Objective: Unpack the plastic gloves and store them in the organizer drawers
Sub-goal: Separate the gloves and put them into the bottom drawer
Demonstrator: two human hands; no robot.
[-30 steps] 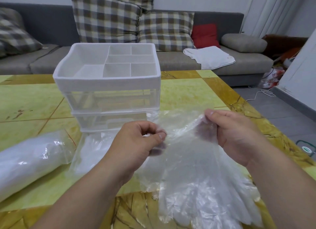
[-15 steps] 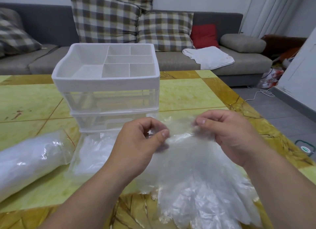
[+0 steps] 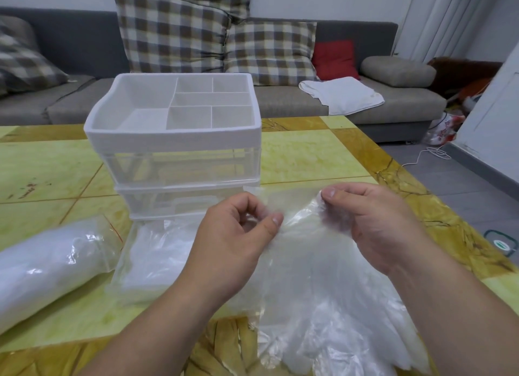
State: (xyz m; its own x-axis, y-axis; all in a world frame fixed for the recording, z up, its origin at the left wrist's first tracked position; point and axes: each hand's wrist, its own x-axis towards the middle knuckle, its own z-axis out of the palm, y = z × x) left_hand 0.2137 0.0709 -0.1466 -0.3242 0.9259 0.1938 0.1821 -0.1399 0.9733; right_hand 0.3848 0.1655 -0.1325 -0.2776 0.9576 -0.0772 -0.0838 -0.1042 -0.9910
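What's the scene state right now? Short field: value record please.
left hand: pinches the cuff edge of the plastic gloves
right hand: pinches the same edge, further right
plastic gloves: clear stack, finger ends trailing toward the camera over the table
organizer: behind the hands, white divided top tray, two clear drawers below, both pushed in
left of the hands: flat clear packet, rolled bag of white material
stored so far: nothing visible in the top tray

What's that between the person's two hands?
In the head view, a stretch of the plastic gloves spans between the left hand and the right hand; both pinch it.
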